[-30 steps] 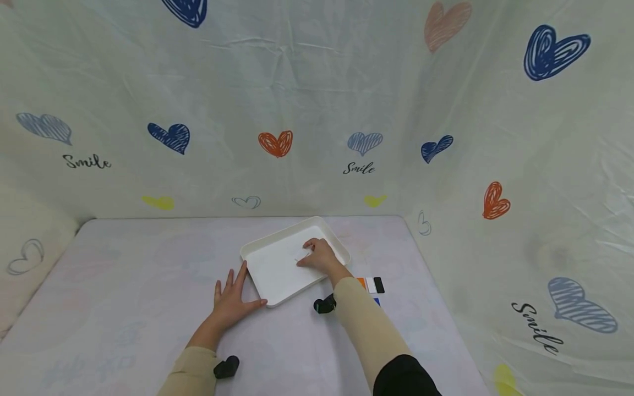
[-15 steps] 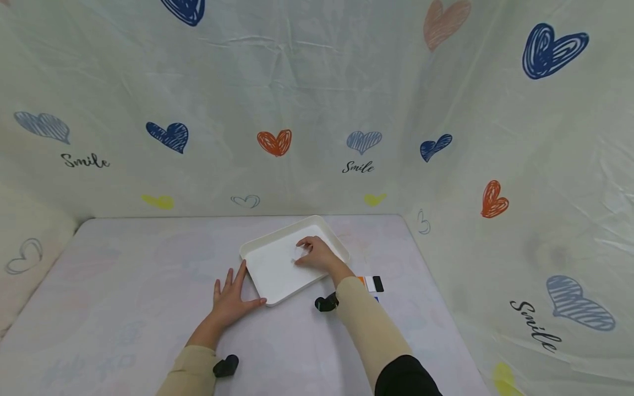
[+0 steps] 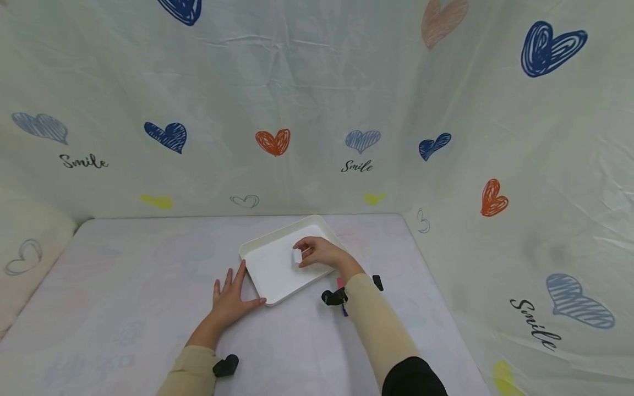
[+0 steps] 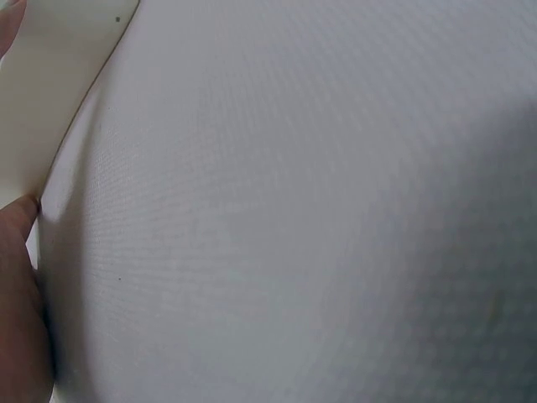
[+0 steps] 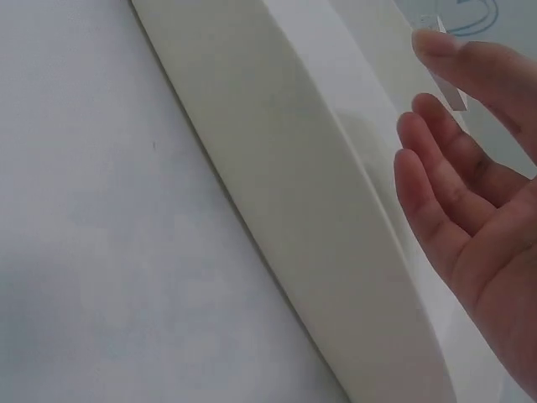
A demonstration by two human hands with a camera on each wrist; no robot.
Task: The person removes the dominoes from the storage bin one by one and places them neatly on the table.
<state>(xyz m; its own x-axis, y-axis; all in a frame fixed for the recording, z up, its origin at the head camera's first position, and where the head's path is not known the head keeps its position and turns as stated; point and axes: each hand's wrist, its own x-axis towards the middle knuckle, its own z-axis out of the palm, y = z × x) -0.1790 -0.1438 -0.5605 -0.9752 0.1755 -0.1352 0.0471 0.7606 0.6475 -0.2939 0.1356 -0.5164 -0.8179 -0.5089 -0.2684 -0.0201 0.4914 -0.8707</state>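
A white rectangular tray (image 3: 277,236) lies at an angle near the back of the table. My left hand (image 3: 230,303), fingers spread and straight, touches its left side with the thumb at the near corner; the left wrist view shows the thumb (image 4: 20,214) against the tray wall. Over the tray, my right hand (image 3: 323,253) pinches a small white block (image 3: 297,256) between thumb and fingers. Seen from the right wrist, this block (image 5: 453,88) looks pale and partly see-through, and the other fingers are loosely bent below it. Its exact kind is unclear.
Beside my right forearm, partly covered by it, lie small coloured things: a black piece (image 3: 378,282), a pink piece (image 3: 340,282) and a purple piece (image 3: 344,312). A heart-printed cloth wall (image 3: 317,99) rises behind the table (image 3: 148,275).
My right hand has shifted slightly left and turned, bringing the white block into plainer sight. The forearm now hides the orange piece and uncovers the pink and purple ones. The left hand stays put.
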